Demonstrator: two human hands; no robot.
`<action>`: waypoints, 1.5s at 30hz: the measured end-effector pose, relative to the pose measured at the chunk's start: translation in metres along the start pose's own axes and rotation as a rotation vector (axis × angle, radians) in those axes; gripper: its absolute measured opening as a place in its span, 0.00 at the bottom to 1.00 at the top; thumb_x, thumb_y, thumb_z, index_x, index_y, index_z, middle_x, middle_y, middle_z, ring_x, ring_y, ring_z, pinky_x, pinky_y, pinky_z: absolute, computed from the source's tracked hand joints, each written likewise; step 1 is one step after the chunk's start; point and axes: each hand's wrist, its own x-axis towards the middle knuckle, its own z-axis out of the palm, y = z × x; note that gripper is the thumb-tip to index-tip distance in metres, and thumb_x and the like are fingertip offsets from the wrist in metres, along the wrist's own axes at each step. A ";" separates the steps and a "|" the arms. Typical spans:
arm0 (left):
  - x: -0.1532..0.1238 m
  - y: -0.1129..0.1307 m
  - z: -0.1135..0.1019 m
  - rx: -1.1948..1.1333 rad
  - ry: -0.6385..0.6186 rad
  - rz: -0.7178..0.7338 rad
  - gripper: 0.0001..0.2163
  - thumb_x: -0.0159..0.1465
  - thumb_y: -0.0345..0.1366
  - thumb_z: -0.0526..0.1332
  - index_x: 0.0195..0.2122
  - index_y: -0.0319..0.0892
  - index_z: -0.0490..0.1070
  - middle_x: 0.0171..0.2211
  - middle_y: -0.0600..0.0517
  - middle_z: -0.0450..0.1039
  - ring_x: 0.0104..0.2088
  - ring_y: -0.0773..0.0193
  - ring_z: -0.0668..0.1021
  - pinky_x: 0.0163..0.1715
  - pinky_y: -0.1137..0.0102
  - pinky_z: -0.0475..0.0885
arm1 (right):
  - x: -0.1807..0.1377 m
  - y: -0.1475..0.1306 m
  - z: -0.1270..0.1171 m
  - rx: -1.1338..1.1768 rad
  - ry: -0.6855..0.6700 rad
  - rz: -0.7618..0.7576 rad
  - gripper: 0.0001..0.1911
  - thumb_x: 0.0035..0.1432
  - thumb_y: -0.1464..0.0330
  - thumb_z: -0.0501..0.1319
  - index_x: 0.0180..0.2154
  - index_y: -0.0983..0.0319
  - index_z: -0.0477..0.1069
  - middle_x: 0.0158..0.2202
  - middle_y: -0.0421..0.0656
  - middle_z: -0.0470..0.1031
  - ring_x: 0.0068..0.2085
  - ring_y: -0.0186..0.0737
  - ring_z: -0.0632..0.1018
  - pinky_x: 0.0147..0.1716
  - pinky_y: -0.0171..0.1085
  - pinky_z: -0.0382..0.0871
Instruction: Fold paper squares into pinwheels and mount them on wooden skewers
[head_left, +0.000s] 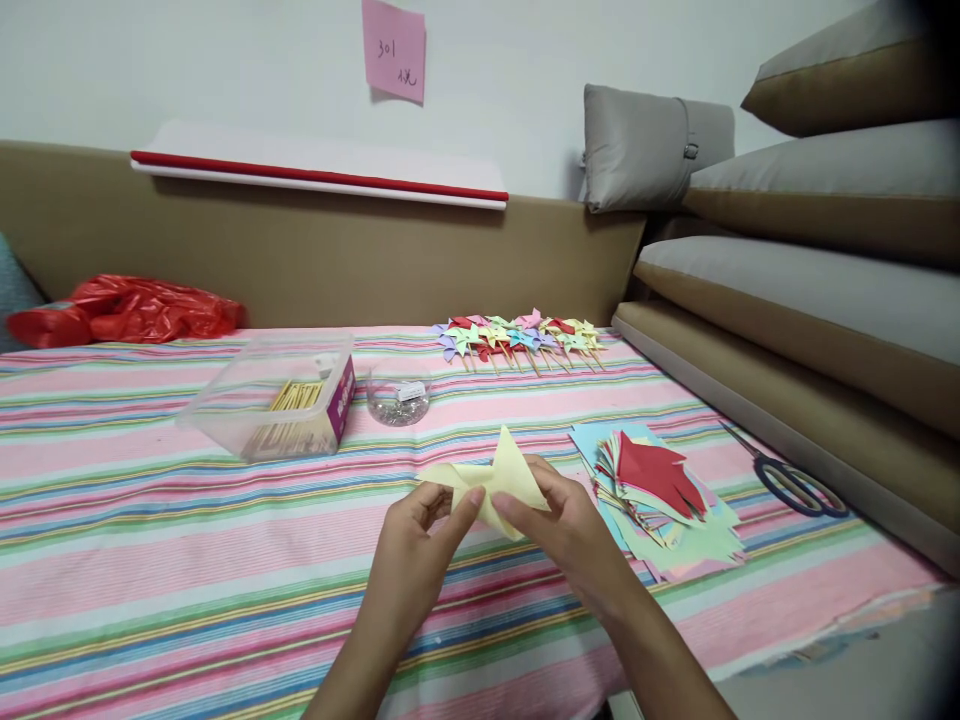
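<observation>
A pale yellow paper pinwheel, its blades folded in toward the middle, is held up between my two hands above the striped cloth. My left hand grips its left side, with the thumb pressed near the centre. From the right, my right hand pinches it, thumb also near the centre and fingers behind the paper. The fingertips behind the paper are partly hidden. Just right of my right hand lies a pile of coloured cut paper, a red sheet on top.
Scissors lie at the right by stacked cushions. Finished pinwheels on sticks lie at the back. A clear bin of sticks and a round container of small metal pieces stand left. A red plastic bag is far left.
</observation>
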 end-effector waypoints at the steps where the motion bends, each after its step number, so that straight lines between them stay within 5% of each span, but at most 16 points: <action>1: 0.000 -0.001 -0.001 0.036 -0.008 0.017 0.17 0.60 0.48 0.66 0.22 0.43 0.66 0.20 0.58 0.57 0.24 0.67 0.62 0.24 0.73 0.58 | 0.000 0.001 -0.001 -0.011 -0.010 0.002 0.12 0.59 0.58 0.66 0.41 0.58 0.79 0.46 0.44 0.73 0.47 0.45 0.76 0.44 0.39 0.72; 8: 0.003 -0.005 -0.009 0.215 -0.077 0.108 0.14 0.63 0.47 0.64 0.26 0.43 0.73 0.24 0.55 0.67 0.28 0.64 0.68 0.29 0.71 0.61 | 0.002 0.009 0.001 -0.075 -0.010 0.008 0.10 0.60 0.61 0.65 0.41 0.57 0.80 0.48 0.43 0.72 0.46 0.44 0.77 0.43 0.37 0.71; 13: 0.005 -0.007 -0.011 0.219 -0.082 0.054 0.16 0.62 0.47 0.65 0.24 0.42 0.70 0.23 0.57 0.65 0.26 0.66 0.67 0.27 0.71 0.60 | 0.002 0.011 0.003 -0.048 -0.013 0.035 0.10 0.60 0.62 0.65 0.42 0.59 0.79 0.47 0.44 0.71 0.45 0.44 0.77 0.41 0.38 0.71; 18: 0.007 -0.006 -0.008 0.003 -0.106 -0.030 0.13 0.60 0.47 0.67 0.29 0.42 0.72 0.25 0.57 0.68 0.28 0.66 0.71 0.28 0.73 0.65 | 0.001 0.012 0.006 0.113 0.002 0.090 0.10 0.58 0.63 0.67 0.41 0.60 0.78 0.45 0.44 0.74 0.44 0.44 0.76 0.41 0.38 0.71; 22: 0.008 -0.005 -0.005 -0.267 -0.112 -0.093 0.15 0.57 0.41 0.72 0.43 0.44 0.75 0.42 0.51 0.79 0.45 0.59 0.78 0.43 0.71 0.72 | 0.002 0.012 0.010 0.310 0.114 0.145 0.14 0.56 0.62 0.69 0.44 0.61 0.78 0.39 0.43 0.79 0.39 0.41 0.76 0.38 0.36 0.69; 26: 0.006 -0.008 0.003 -0.366 -0.192 -0.154 0.16 0.59 0.40 0.71 0.47 0.44 0.76 0.44 0.49 0.81 0.47 0.57 0.80 0.48 0.69 0.73 | 0.003 0.012 0.020 0.482 0.183 0.142 0.14 0.57 0.61 0.69 0.42 0.62 0.79 0.37 0.44 0.81 0.38 0.41 0.78 0.41 0.38 0.70; 32: 0.000 -0.014 0.020 -0.483 0.014 -0.129 0.14 0.59 0.40 0.71 0.46 0.43 0.79 0.44 0.48 0.81 0.47 0.57 0.79 0.50 0.67 0.72 | 0.004 0.008 0.042 0.682 0.204 0.122 0.14 0.55 0.61 0.69 0.42 0.58 0.80 0.40 0.44 0.82 0.44 0.46 0.80 0.47 0.41 0.72; 38: 0.000 -0.019 0.020 -0.546 0.090 -0.167 0.17 0.57 0.41 0.72 0.46 0.42 0.80 0.43 0.47 0.81 0.45 0.55 0.79 0.45 0.67 0.73 | 0.002 0.011 0.056 0.601 0.216 0.114 0.16 0.54 0.58 0.67 0.43 0.58 0.80 0.43 0.45 0.82 0.48 0.52 0.80 0.51 0.48 0.73; 45: -0.001 -0.018 0.015 -0.569 0.166 -0.213 0.14 0.55 0.40 0.74 0.41 0.42 0.82 0.35 0.52 0.80 0.37 0.62 0.77 0.42 0.70 0.72 | 0.002 0.015 0.057 0.592 0.204 0.148 0.18 0.54 0.60 0.69 0.45 0.61 0.77 0.42 0.45 0.82 0.45 0.47 0.80 0.48 0.43 0.72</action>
